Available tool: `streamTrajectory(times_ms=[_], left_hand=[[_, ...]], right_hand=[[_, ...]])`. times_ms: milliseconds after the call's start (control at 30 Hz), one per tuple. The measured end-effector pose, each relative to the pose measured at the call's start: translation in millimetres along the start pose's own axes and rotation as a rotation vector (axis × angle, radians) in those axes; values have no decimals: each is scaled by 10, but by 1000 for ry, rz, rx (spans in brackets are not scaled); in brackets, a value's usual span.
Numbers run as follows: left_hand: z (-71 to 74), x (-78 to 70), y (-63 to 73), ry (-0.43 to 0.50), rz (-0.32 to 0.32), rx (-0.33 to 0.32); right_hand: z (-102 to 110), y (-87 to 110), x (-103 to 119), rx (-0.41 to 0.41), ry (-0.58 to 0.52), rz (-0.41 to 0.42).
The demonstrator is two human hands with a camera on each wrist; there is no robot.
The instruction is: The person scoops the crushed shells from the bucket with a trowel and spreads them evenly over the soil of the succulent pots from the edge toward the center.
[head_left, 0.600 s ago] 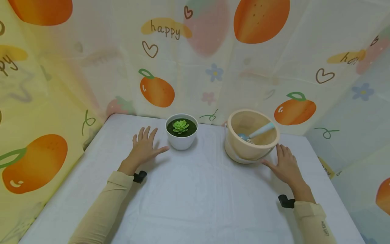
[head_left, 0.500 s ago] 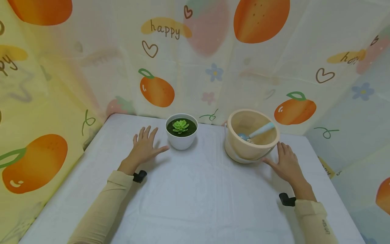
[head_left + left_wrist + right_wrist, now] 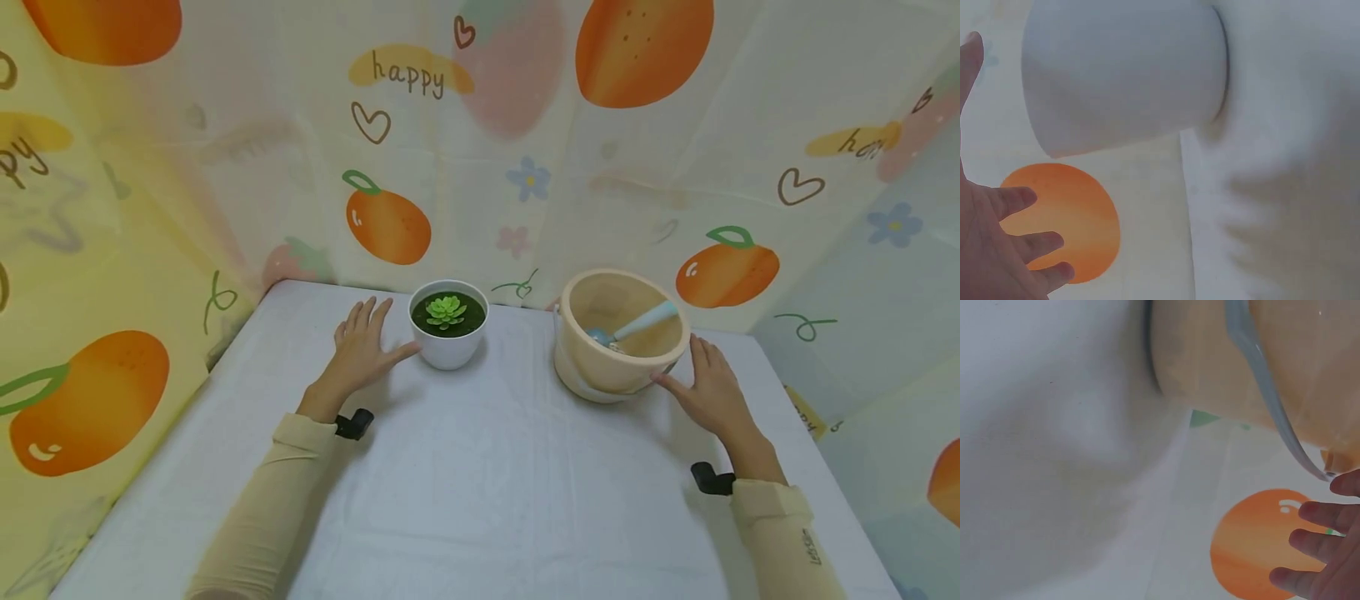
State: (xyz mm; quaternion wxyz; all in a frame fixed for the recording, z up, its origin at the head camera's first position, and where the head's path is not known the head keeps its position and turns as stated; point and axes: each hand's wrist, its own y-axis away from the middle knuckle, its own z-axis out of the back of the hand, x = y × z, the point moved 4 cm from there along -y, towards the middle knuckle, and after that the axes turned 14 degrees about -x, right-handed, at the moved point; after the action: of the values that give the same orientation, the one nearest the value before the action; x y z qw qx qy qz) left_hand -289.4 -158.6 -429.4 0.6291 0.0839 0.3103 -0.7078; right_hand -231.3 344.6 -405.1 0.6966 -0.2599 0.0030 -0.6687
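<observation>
On white cloth (image 3: 480,492) before printed drapes (image 3: 622,183): pot (image 3: 450,350), bucket (image 3: 592,358).

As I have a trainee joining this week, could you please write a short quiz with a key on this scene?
1. True or false: the pale-blue tool rests inside the beige bucket.
2. Fill in the missing word: the white pot holds a green ____.
3. Which is nearest the left hand? A) the beige bucket; B) the white pot; C) the pale-blue tool.

Key: 1. true; 2. plant; 3. B.
</observation>
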Motion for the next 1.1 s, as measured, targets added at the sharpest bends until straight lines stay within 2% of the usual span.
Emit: streamTrajectory(times_ms=[167,633,833,1100], left_hand=[[2,-88,-63,39,-16,-27],[24,-393,-144,145,-62,-41],[41,-526,-184,200,-82,-49],[-14,-727,-255,253,-90,-62]], right_hand=[[16,-36,-6,7,-4,-12],[104,-169,33,48,-47,-74],[114,-219,55,41,-75,-67],[144,-302,107,25,-95,-48]])
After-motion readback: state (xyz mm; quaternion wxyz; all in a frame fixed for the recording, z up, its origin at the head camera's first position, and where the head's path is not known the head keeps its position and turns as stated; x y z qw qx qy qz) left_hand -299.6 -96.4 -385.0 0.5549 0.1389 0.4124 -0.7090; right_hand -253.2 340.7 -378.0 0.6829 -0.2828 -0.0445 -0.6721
